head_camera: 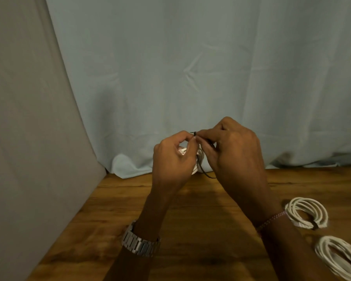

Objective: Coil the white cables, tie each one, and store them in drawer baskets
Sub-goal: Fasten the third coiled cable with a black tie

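The white cable coil [199,159] sits raised above the table's far edge, your left hand [172,157] and right hand [233,151] both pinching the dark tie [195,134]; slacken either pinch and the loops could spring loose.

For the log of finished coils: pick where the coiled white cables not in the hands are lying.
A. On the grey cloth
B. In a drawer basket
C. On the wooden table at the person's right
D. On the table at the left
C: two coiled cables lie on the wooden table beside the right forearm.
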